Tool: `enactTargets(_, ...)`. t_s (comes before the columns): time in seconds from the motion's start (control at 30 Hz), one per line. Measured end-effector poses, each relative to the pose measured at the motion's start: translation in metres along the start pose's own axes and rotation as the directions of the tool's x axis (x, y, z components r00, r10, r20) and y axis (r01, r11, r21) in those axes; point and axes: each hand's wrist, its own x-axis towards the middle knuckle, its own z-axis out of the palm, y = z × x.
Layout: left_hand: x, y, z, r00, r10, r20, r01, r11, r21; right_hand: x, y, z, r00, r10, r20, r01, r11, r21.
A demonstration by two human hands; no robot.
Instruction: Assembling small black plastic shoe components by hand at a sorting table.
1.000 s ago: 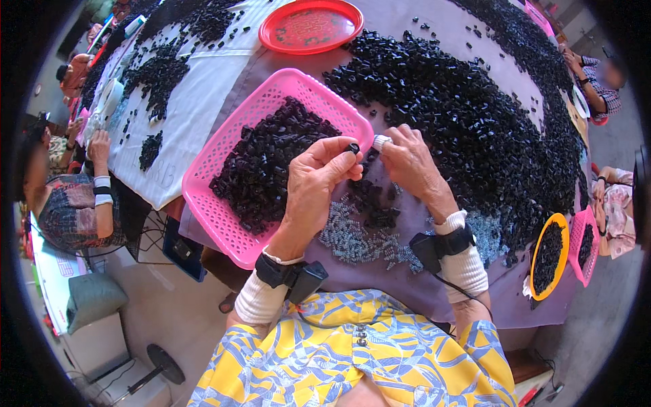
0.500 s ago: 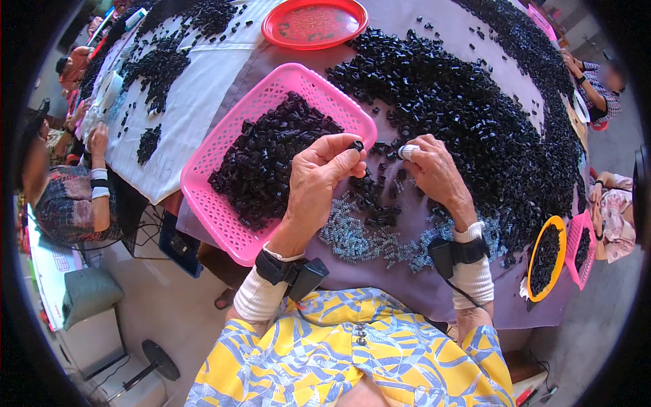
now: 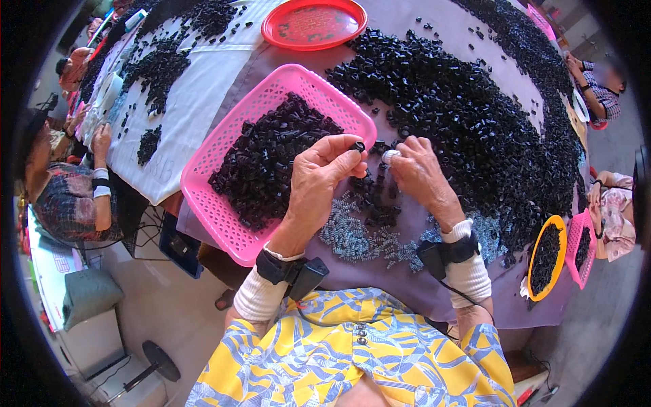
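Note:
My left hand [image 3: 313,183] pinches a small black ring-shaped plastic piece [image 3: 359,146] between thumb and forefinger, over the right edge of the pink basket [image 3: 198,175]. Just to its right, my right hand [image 3: 422,178] has its fingers curled together, with white wrap on one finger; whatever lies between the fingertips is hidden. Many small black plastic pieces [image 3: 274,152] fill the basket. Below my hands lies a spread of tiny pale-blue coils [image 3: 356,234] that look like springs. A large heap of black pieces [image 3: 447,102] covers the cloth beyond my right hand.
A red oval tray [image 3: 314,26] stands at the far side. To the right are a yellow basket [image 3: 533,281] and a smaller pink basket [image 3: 588,254], both holding black pieces. Other people sit around the table on the left and right. A white cloth [image 3: 203,88] carries more black pieces.
My right hand has moved left, closer to the black piece in my left hand. My left hand has stayed almost still.

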Motion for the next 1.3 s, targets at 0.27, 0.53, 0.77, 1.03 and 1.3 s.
enactTargets(0.27, 0.000, 0.001, 0.003, 1.000, 0.003, 0.012, -0.003, 1.000, 0.027, 0.002, -0.005, 0.017, 0.999, -0.042, -0.007, 0.041, 0.995, -0.091)
enactTargets(0.53, -0.003, -0.004, 0.013, 0.997, -0.050, 0.052, 0.051, 0.998, -0.033, -0.002, -0.011, -0.031, 0.949, 0.251, -0.192, -0.159, 0.904, 0.397)
enactTargets(0.77, 0.003, -0.015, 0.028, 0.996, -0.039, 0.083, 0.040, 0.999, -0.015, -0.004, -0.026, -0.052, 0.928, 0.240, -0.285, -0.049, 0.836, 0.547)
enactTargets(1.03, 0.000, -0.020, 0.035, 0.996, 0.004, 0.087, -0.010, 0.998, 0.066, -0.006, -0.033, -0.058, 0.925, 0.213, -0.315, -0.065, 0.905, 0.421)
enactTargets(1.3, 0.002, -0.024, 0.035, 0.997, 0.032, 0.063, -0.035, 0.998, 0.047, -0.006, -0.033, -0.056, 0.917, 0.214, -0.336, -0.054, 0.902, 0.428)
